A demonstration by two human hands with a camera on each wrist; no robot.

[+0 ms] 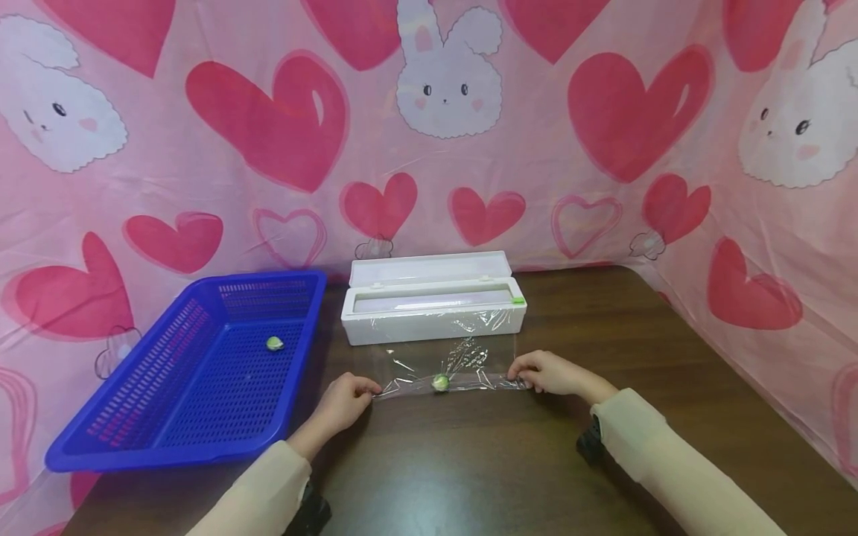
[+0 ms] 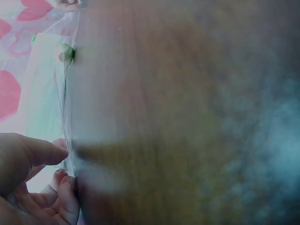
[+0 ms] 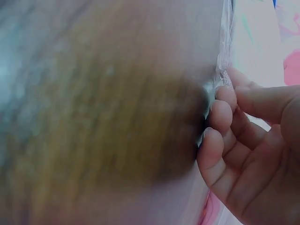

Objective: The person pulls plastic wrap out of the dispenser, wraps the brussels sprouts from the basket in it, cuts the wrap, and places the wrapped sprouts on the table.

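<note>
A sheet of clear plastic wrap (image 1: 415,361) stretches from the white wrap dispenser box (image 1: 436,321) toward the person. My left hand (image 1: 343,406) pinches its near left corner between thumb and fingers. Its near right corner is pinched by my right hand (image 1: 548,372), also seen close up in the right wrist view (image 3: 253,136). Midway between the hands, a small pale-green vegetable like a Brussels sprout (image 1: 439,383) lies at the near edge of the wrap, which looks gathered or folded there. How much film covers the sprout I cannot tell.
A blue plastic basket (image 1: 295,387) with slotted walls stands at the left, holding another small sprout (image 1: 275,343). The dispenser's lid (image 1: 429,269) is raised at the back. Brown wooden table (image 1: 456,469) lies beneath; a pink patterned cloth (image 1: 429,156) hangs behind.
</note>
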